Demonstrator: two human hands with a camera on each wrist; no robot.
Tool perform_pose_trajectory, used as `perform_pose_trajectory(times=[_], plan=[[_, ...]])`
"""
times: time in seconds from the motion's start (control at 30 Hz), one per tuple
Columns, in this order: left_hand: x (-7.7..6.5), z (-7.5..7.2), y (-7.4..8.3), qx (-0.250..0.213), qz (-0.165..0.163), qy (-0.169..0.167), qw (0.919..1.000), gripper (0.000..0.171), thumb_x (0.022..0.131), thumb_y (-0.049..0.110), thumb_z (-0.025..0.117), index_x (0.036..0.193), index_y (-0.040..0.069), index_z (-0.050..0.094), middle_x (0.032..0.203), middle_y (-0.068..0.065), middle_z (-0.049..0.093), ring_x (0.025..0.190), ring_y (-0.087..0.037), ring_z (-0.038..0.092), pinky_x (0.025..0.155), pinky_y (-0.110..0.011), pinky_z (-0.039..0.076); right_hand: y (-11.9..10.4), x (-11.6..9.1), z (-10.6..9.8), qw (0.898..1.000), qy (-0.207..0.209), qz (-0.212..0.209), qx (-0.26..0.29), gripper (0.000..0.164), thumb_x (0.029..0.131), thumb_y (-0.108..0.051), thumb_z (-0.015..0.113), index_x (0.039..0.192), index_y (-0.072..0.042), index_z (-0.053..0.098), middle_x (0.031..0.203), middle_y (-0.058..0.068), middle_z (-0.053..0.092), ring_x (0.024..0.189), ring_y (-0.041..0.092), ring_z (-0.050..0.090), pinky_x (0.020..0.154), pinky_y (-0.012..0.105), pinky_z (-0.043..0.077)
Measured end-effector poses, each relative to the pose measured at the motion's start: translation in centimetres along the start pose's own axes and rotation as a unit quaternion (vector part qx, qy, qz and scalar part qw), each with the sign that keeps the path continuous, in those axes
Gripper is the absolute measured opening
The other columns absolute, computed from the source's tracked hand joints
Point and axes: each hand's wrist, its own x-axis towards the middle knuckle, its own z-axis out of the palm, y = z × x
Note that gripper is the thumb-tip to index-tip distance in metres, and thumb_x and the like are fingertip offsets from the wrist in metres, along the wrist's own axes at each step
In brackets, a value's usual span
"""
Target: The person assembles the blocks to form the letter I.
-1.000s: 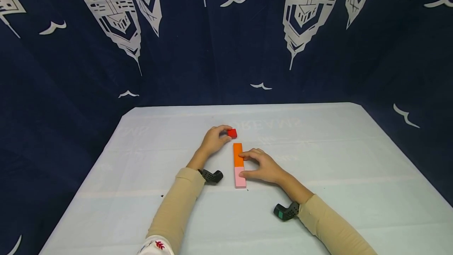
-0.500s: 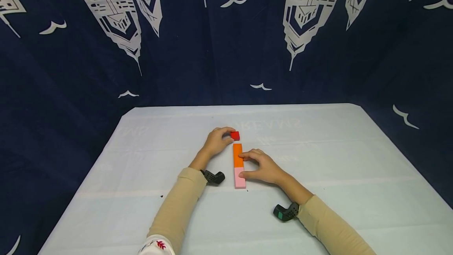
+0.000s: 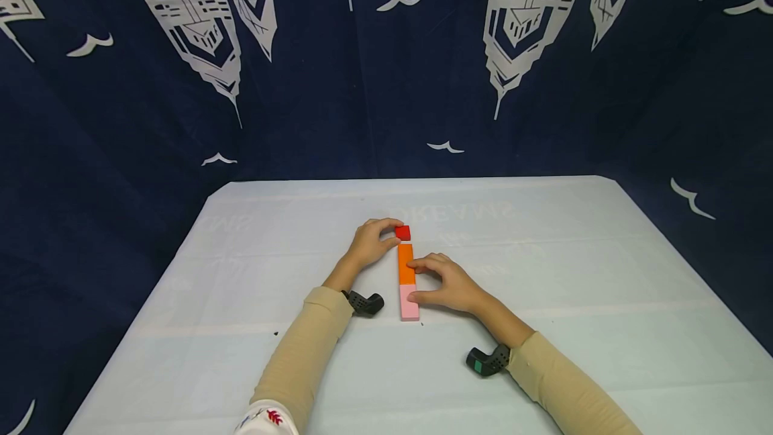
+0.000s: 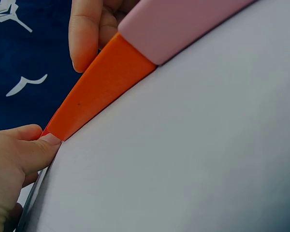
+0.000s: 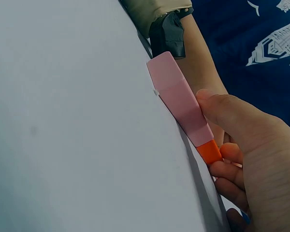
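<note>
Beyond the far end of the row, my left hand pinches a small red block between thumb and forefinger. An orange block and a pink block lie end to end, the pink one closer to me. My right hand rests against their right side, forefinger on the orange block and thumb on the pink. In the left wrist view the orange block hides most of the red one, and my left thumb lies by its far end. The right wrist view shows the thumb beside the pink block.
The blocks lie on a white-covered table. Behind it hangs a dark blue cloth printed with pale buildings and birds. Each wrist carries a black camera, one of them the left wrist camera. A tiny dark speck lies left of my left sleeve.
My left hand has carried the red block a little right and towards me, to the far end of the orange block. The right hand and the other blocks stay in place.
</note>
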Motion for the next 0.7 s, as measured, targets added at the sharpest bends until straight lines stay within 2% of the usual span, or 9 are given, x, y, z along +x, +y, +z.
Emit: perform_pose_trajectory(times=[0.27,0.5,0.7], plan=[[-0.30,0.31,-0.04,0.007,-0.005,-0.008,0.9999,0.034,0.091,0.018,0.070,0.125,0.016,0.066,0.129,-0.003,0.063,0.123,-0.028,0.050,0.107,-0.051,0.032,0.25,-0.11,0.07,1.000,-0.002,-0.002,-0.005,0.059,0.075,-0.035,0.084,0.125,-0.011,0.065,0.108,-0.004,0.064,0.108,0.018,0.053,0.097,0.044,0.043],[-0.25,0.23,-0.04,0.011,0.002,-0.008,0.9999,0.036,0.091,0.019,0.071,0.126,0.016,0.066,0.129,-0.003,0.063,0.123,-0.028,0.051,0.107,-0.050,0.033,0.22,-0.13,0.01,1.000,-0.002,-0.004,-0.007,0.060,0.075,-0.036,0.084,0.125,-0.011,0.064,0.108,-0.004,0.064,0.108,0.018,0.053,0.098,0.044,0.043],[-0.10,-0.60,-0.11,-0.006,-0.005,-0.048,0.9988,0.047,0.092,0.016,0.069,0.137,0.013,0.057,0.137,-0.005,0.057,0.129,-0.027,0.047,0.109,-0.045,0.033,0.13,-0.11,-0.18,1.000,-0.001,-0.002,-0.003,0.058,0.077,-0.035,0.082,0.126,-0.011,0.064,0.109,-0.003,0.064,0.109,0.018,0.054,0.099,0.044,0.043]])
